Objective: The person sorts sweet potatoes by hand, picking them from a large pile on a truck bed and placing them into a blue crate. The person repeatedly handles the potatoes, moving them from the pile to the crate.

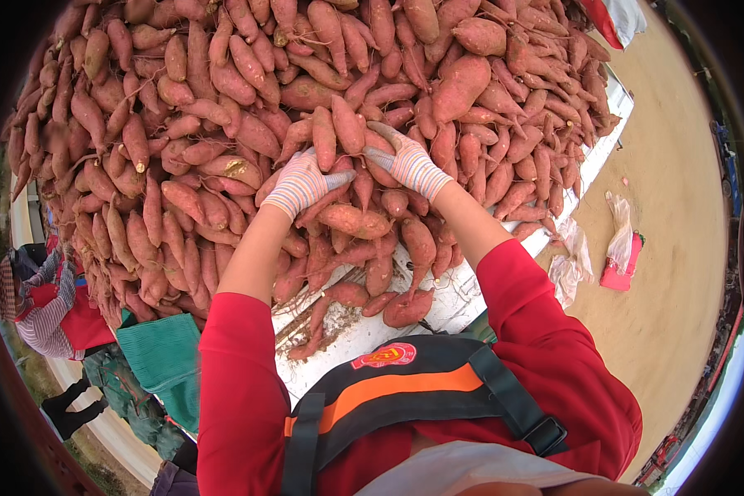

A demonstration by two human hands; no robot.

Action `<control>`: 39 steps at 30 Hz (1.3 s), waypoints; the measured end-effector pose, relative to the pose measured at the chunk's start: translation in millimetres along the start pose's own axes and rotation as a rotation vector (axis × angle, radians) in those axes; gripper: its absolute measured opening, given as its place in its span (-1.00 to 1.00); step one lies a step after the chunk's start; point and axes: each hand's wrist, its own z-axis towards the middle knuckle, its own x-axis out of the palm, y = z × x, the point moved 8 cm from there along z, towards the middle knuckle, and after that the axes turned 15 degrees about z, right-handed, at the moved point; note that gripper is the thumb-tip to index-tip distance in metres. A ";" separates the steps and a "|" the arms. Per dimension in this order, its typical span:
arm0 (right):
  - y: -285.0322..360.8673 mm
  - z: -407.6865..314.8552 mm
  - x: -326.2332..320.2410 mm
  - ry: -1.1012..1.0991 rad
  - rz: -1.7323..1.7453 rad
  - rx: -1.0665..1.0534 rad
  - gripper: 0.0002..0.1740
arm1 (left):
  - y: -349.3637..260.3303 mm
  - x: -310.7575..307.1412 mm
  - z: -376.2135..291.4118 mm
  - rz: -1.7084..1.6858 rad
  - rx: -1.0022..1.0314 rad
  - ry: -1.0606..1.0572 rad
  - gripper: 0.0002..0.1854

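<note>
A large heap of reddish sweet potatoes (462, 87) lies before me, with both my hands in its middle. Each hand wears a striped knit glove with grey fingertips. My left hand (307, 184) is against an upright sweet potato (323, 139); its fingers are partly hidden behind it and the thumb points right. Just right of that stands another sweet potato (348, 126), between the two hands. My right hand (412, 166) has a finger and thumb on either side of a sweet potato (379, 142). A lighter sweet potato (354, 221) lies below the hands.
The heap rests on a white surface (465, 291) strewn with some soil. Green mesh sacks (167, 350) are at the lower left, near a seated person (46, 310). Right of the edge, plastic bags (571, 260) and a red item (621, 270) lie on sandy ground (669, 155).
</note>
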 end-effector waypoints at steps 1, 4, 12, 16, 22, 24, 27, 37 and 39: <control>-3.6 -11.8 2.4 -0.025 0.066 0.044 -0.13 | 2.7 6.1 -6.9 0.038 -0.059 0.019 -0.21; -7.7 -36.3 23.5 0.090 -0.121 0.104 -0.08 | 13.5 21.9 -30.4 -0.061 -0.119 0.072 -0.22; 11.5 -91.1 86.6 0.330 -0.291 0.017 -0.14 | 46.9 81.2 -173.5 -0.254 -0.403 0.154 -0.19; 28.9 -114.4 101.9 0.477 0.024 -0.016 -0.19 | 40.2 90.5 -248.1 -0.053 -0.444 0.481 -0.11; 93.4 -50.6 -105.1 -0.124 -0.229 -0.520 -0.25 | 27.0 -83.4 -185.4 0.339 -0.293 -0.191 -0.15; 108.1 -16.9 -184.4 -0.390 -0.314 -0.553 -0.23 | 5.0 -157.0 -144.8 0.490 -0.182 -0.567 -0.12; 116.1 18.3 -240.4 -0.545 -0.283 -0.623 -0.22 | -32.8 -188.3 -77.2 0.482 -0.058 -0.731 -0.09; 77.6 132.1 -279.5 -0.570 -0.532 -0.493 -0.02 | -75.0 -241.9 88.4 0.793 0.105 -0.839 0.02; 65.1 156.9 -279.2 -0.533 -0.543 -0.392 0.00 | -89.4 -276.9 135.7 0.897 0.186 -0.938 0.06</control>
